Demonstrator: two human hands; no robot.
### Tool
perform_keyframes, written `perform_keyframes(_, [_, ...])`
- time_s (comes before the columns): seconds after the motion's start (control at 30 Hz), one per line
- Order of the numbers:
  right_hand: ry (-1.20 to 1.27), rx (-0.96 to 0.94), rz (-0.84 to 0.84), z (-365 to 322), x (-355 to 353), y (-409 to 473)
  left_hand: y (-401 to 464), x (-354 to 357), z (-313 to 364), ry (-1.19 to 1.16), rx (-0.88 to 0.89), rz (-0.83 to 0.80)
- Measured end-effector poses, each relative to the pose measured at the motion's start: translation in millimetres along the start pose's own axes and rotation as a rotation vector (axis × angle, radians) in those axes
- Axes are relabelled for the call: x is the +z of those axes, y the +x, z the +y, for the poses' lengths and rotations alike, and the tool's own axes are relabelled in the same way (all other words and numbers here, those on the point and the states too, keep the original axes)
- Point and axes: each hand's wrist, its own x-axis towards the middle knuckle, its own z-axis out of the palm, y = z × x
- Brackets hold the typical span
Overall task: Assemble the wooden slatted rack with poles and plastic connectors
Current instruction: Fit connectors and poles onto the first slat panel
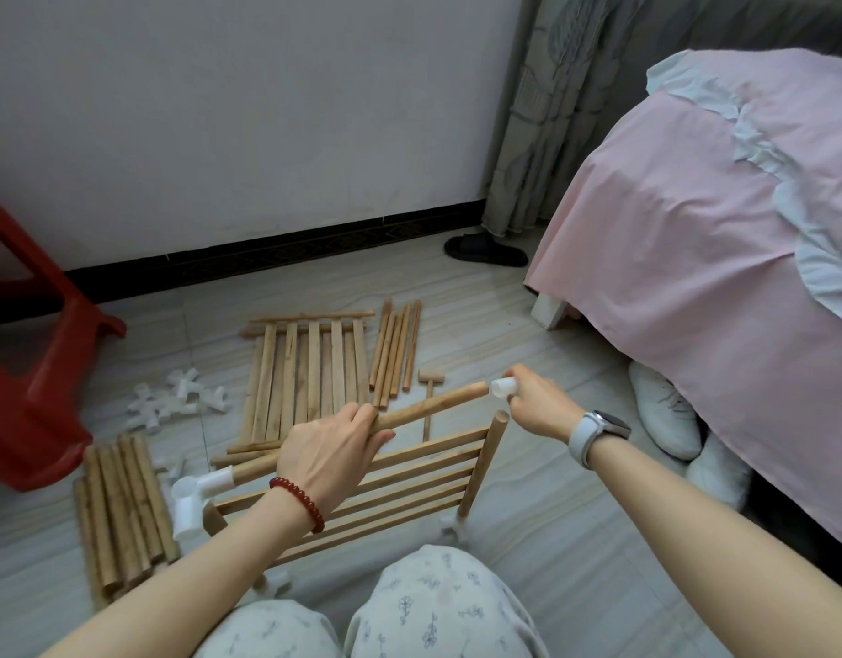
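Left hand (331, 455): my fingers are closed around the middle of a pole (424, 409), held slanted above the shelf.
Right hand (535, 403): I pinch a white connector (502, 387) between fingertips; its open end faces the pole's far end, just beside it. I cannot tell whether they touch.
Pole, near end: seated in a white elbow (196, 498) at the shelf's left corner.
Shelf (386, 486): slatted panel in front of my knees, with an upright post (483, 463) at its right side, bare on top. More white fittings sit at its lower corners.
Second panel (310, 368): flat on the floor (528, 539) beyond the shelf, slats running away from me.
Loose poles, far (395, 351): a small group lying just right of the second panel.
Loose poles, near (122, 510): a bundle on the floor at my left, beside the elbow.
Spare connectors (179, 396): a white pile on the floor left of the second panel.
Mallet (427, 401): small, wooden, lying between the far poles and the shelf, partly behind the held pole.
Wrists: red bead bracelet (300, 503) on my left, watch (599, 432) on my right.
Surroundings: red stool (34, 387) at left, bed with pink sheet (694, 230) at right.
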Motion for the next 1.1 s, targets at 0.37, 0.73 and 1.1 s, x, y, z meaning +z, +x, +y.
perform_keyframes(0.37, [-0.014,-0.049,0.024,-12,8,3,0,3,-2,0.051,-0.027,-0.081])
perform_keyframes(0.73, [0.594,-0.31,0.158,-30,-18,-12,13,-18,-27,-0.178,-0.103,0.085])
perform_keyframes(1.1, [0.663,-0.531,0.15,-93,-48,-11,18,-18,-40,-0.738,-0.322,-0.023])
